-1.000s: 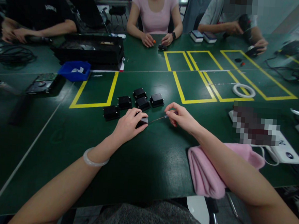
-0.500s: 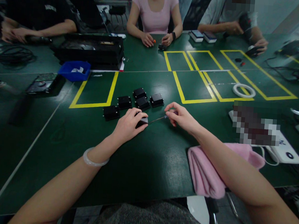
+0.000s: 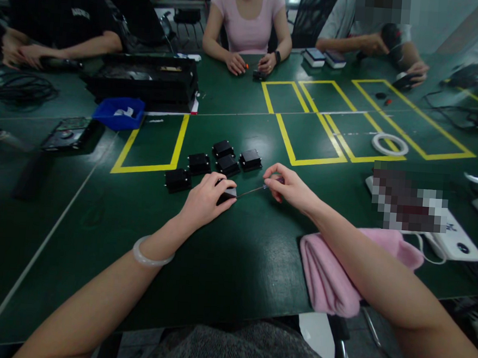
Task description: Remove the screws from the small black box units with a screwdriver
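My left hand (image 3: 207, 198) is wrapped round a small black box (image 3: 228, 193) on the green table, with much of the box hidden by the fingers. To its right, my right hand (image 3: 285, 186) pinches the handle of a thin screwdriver (image 3: 251, 192). The tool's shaft points left, and its tip is at the right side of the box, near my left thumb. Several similar black boxes stand just beyond my left hand, among them one at the left (image 3: 177, 180) and one at the right (image 3: 251, 159).
A pink cloth (image 3: 330, 272) lies under my right forearm, beside a white power bank (image 3: 459, 238) with a cable. Farther off are a blue tray (image 3: 119, 114), a white ring (image 3: 390, 145) and a long black case (image 3: 143, 85). Three people sit across the table.
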`<state>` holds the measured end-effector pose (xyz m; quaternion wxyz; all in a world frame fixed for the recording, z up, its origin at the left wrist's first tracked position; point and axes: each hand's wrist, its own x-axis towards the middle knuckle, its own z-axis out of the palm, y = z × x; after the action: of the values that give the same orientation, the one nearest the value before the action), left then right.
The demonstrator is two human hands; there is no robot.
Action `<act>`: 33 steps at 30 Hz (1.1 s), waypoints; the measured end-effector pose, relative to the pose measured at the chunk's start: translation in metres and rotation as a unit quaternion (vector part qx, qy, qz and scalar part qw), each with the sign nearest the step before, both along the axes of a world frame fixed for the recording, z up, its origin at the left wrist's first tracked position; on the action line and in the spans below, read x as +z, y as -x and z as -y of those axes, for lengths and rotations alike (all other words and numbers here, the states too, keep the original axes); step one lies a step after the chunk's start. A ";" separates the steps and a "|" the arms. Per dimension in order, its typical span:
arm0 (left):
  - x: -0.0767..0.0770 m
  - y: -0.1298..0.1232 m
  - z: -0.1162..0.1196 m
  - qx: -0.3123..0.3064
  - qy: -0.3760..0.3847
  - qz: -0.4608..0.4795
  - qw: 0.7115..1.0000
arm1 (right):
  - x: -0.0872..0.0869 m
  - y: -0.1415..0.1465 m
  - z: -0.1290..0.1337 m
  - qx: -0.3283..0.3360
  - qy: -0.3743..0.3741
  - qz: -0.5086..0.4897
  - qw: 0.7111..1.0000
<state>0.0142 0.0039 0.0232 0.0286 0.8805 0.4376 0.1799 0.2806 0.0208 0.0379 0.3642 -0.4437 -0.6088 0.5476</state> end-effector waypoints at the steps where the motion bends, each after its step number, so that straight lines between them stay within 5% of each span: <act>1: 0.000 0.000 0.000 0.000 -0.001 0.000 1.000 | 0.000 0.000 0.000 -0.002 0.004 0.000 1.000; 33: -0.001 0.000 -0.001 -0.005 -0.009 -0.003 1.000 | -0.001 0.002 -0.001 0.000 0.025 -0.022 0.999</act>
<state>0.0138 0.0050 0.0219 0.0202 0.8834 0.4319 0.1810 0.2787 0.0214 0.0372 0.3660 -0.4411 -0.5866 0.5721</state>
